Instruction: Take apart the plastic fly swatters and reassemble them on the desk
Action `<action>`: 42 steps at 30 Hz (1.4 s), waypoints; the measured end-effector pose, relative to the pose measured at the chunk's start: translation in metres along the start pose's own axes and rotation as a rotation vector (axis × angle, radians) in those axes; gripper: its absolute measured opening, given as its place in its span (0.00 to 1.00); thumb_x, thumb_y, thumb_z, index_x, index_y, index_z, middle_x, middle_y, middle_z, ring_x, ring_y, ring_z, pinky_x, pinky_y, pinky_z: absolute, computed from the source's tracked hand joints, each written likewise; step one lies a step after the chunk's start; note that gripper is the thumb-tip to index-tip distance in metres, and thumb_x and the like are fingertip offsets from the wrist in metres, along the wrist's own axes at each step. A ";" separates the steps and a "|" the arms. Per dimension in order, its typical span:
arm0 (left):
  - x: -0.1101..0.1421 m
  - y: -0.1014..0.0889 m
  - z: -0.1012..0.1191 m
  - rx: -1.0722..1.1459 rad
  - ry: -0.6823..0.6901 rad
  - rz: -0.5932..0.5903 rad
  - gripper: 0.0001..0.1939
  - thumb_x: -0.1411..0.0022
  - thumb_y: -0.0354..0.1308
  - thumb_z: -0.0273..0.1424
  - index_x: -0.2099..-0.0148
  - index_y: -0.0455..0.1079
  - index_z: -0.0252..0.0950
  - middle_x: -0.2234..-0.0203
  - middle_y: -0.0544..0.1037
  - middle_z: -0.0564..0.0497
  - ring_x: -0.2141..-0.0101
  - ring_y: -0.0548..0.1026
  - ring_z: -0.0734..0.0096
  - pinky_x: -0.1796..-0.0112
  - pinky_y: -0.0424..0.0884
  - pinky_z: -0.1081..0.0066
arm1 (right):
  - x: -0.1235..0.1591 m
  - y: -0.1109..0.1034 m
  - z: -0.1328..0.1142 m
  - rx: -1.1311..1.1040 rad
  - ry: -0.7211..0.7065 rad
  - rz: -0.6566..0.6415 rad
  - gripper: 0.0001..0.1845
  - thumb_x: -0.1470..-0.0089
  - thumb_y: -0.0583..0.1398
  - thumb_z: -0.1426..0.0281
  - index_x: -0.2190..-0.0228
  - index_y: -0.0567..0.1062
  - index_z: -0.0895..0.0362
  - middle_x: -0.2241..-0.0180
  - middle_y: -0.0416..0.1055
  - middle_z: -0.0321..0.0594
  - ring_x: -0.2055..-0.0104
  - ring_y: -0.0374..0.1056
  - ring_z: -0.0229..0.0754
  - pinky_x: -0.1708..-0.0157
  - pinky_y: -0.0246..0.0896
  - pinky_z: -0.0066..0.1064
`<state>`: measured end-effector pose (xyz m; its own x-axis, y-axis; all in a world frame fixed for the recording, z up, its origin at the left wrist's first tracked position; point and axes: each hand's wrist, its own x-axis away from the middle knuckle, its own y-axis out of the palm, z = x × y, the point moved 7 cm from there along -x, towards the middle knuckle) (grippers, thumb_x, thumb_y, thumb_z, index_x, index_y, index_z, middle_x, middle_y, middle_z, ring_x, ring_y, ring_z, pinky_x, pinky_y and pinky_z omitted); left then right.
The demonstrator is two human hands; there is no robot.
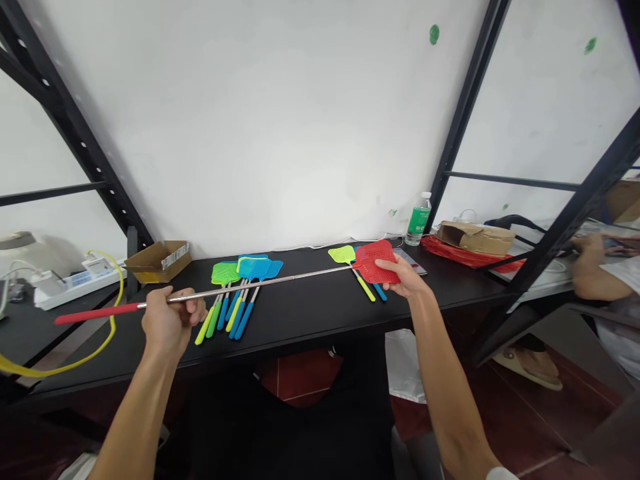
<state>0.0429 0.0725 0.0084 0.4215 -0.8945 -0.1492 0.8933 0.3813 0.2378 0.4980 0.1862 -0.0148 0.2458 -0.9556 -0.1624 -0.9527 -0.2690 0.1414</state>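
Note:
A red fly swatter (377, 261) with a long, extended metal shaft spans the space above the black table. My left hand (167, 318) is closed around the shaft near its red handle. At the other end, my right hand (404, 275) pinches the red mesh head. Beneath the shaft, on the left, lies a pile of green, yellow and blue fly swatters (245, 313), their heads toward the wall. Behind the red head rest a yellow fly swatter (342, 254) and a blue one (381, 292), partly covered.
An open cardboard box (159, 262) stands at the left beside a white power strip (80, 287) and a yellow cable (114, 327). A water bottle (419, 219) is by the right post, near a brown roll (475, 238) on red plastic. Another person's arm (600, 277) shows far right.

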 end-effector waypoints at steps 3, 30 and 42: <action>0.000 -0.005 0.005 -0.043 0.012 0.014 0.27 0.39 0.42 0.43 0.87 0.57 0.38 0.92 0.56 0.51 0.87 0.57 0.72 0.80 0.57 0.69 | 0.002 0.001 -0.004 0.009 -0.016 -0.032 0.21 0.53 0.70 0.60 0.62 0.73 0.59 0.76 0.77 0.39 0.87 0.67 0.35 0.94 0.54 0.18; -0.003 -0.041 0.027 0.194 0.212 0.163 0.19 0.44 0.43 0.34 0.86 0.52 0.38 0.91 0.51 0.55 0.88 0.51 0.75 0.82 0.55 0.70 | 0.036 -0.069 -0.016 -0.070 -0.126 0.087 0.25 0.59 0.69 0.54 0.62 0.76 0.56 0.72 0.79 0.44 0.81 0.72 0.45 0.88 0.63 0.28; 0.007 -0.031 0.035 0.222 0.212 0.198 0.18 0.47 0.43 0.33 0.86 0.50 0.38 0.92 0.48 0.55 0.88 0.48 0.77 0.82 0.51 0.70 | 0.036 -0.053 -0.013 0.053 0.007 -0.009 0.21 0.56 0.68 0.57 0.66 0.76 0.62 0.73 0.79 0.55 0.88 0.68 0.42 0.94 0.55 0.25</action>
<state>0.0130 0.0465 0.0337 0.6263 -0.7314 -0.2698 0.7457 0.4613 0.4807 0.5597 0.1648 -0.0157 0.2551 -0.9542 -0.1565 -0.9586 -0.2708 0.0885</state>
